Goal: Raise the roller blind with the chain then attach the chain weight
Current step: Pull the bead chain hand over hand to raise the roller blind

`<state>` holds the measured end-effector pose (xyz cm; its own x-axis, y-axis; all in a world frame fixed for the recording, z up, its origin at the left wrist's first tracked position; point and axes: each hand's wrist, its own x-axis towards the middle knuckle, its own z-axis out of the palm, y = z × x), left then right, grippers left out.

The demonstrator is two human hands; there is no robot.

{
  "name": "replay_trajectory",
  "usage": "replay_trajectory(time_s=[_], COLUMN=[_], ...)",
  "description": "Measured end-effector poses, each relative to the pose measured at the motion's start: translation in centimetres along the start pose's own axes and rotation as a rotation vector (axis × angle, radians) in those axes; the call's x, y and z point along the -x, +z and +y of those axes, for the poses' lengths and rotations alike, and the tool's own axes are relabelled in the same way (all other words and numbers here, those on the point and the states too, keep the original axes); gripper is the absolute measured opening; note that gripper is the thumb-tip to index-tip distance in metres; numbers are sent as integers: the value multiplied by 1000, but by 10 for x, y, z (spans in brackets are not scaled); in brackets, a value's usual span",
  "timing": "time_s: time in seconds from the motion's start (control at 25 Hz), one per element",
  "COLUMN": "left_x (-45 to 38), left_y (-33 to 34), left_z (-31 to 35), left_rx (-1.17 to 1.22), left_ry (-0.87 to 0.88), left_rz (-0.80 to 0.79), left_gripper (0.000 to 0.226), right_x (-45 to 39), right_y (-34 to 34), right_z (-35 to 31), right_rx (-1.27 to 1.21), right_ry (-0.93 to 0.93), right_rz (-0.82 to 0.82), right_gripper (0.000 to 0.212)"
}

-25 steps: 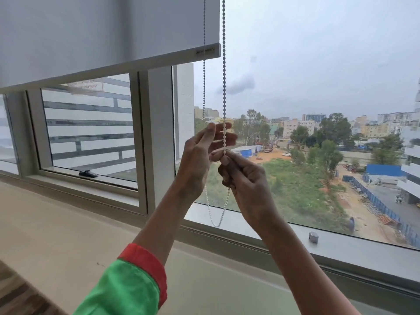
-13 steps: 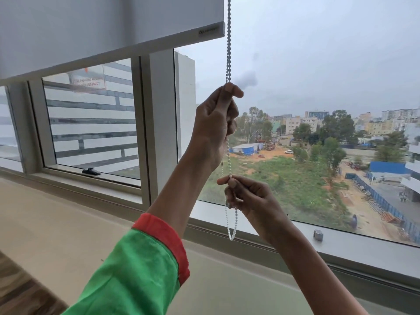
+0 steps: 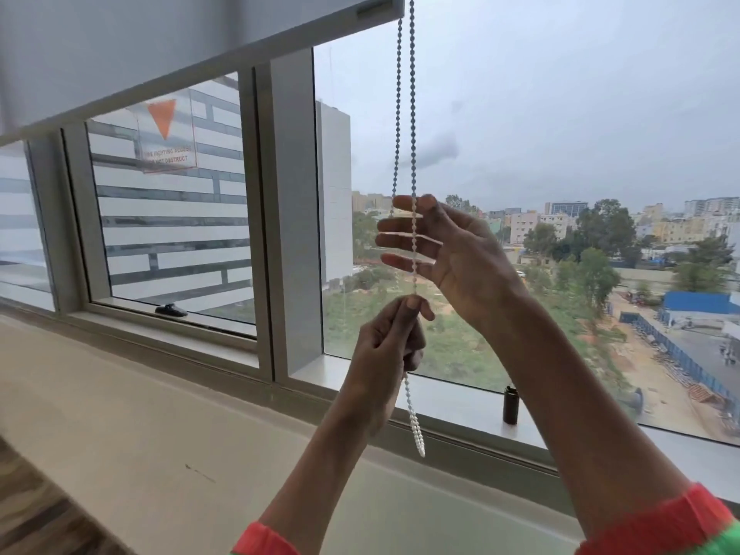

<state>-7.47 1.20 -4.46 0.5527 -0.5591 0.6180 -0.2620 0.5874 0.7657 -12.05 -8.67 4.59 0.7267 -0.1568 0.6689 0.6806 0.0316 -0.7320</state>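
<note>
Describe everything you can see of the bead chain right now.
The white beaded loop chain hangs in two near-parallel strands from beside the grey roller blind's bottom bar. The left hand pinches it between thumb and fingers; the open right hand sits around the strands above. Its looped end dangles free below the left hand, above the sill.

I saw the roller blind [image 3: 160, 46] filling the upper left of the frame, with the chain [image 3: 412, 114] hanging just off its right end. My right hand [image 3: 452, 254] sat at centre around the chain, my left hand [image 3: 388, 346] directly below it. The chain weight [image 3: 510, 405] stood on the sill [image 3: 452, 398] at lower right of centre, behind my right forearm.
</note>
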Motion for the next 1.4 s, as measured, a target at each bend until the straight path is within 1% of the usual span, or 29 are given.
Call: replay_trajectory(time_s=[0.16, 0.32, 0.44, 0.56, 0.68, 0.76, 0.84, 0.92, 1.0, 1.08, 1.16, 1.28, 1.36, 1.4], left_x=[-5, -11, -20, -37, -56, -67, -74, -77, -75, -70, -63, -50, -41, -36], left_y=[-10, -15, -17, -14, 0, 12, 21, 28, 32, 32, 29, 21, 19, 20], left_z=[5, 8, 16, 32, 56, 72, 82, 84, 80, 75, 68, 54, 41, 35], left_rx=[-102, -98, -98, -28, 37, 99, 94, 61, 109, 179, 218, 249, 250, 249], left_ry=[-8, -114, -146, -109, -55, -9, 40, 80, 96, 98, 87, 70, 48, 33], left_rz=[-9, -85, -65, -30, -23, -20, -1, 35, 65, 49, 25, 20, 20, 12], left_gripper=[25, 28, 33, 39, 45, 41, 32, 24, 23, 23, 23, 22, 21, 20], right_x=[-7, 1, 18, 33, 49, 60, 69, 71, 70, 70, 73, 70, 60, 53], right_y=[13, 15, 13, 8, 2, -3, -8, -11, -13, -18, -24, -30, -28, -25], right_z=[6, 16, 24, 37, 53, 63, 68, 69, 68, 69, 71, 68, 60, 53], right_rx=[-20, 1, -58, -108, -76, -32, -5, 12, 7, -10, 11, 12, -20, -43], right_ry=[-49, -138, -148, -108, -69, -39, -25, -18, 0, 46, 132, 238, 233, 204], right_rz=[11, 11, -8, 32, 51, 60, 79, 81, 49, -1, -32, 35, 97, 115], right_gripper=[24, 22, 19, 20, 18, 18, 19, 19, 20, 23, 32, 50, 55, 53])
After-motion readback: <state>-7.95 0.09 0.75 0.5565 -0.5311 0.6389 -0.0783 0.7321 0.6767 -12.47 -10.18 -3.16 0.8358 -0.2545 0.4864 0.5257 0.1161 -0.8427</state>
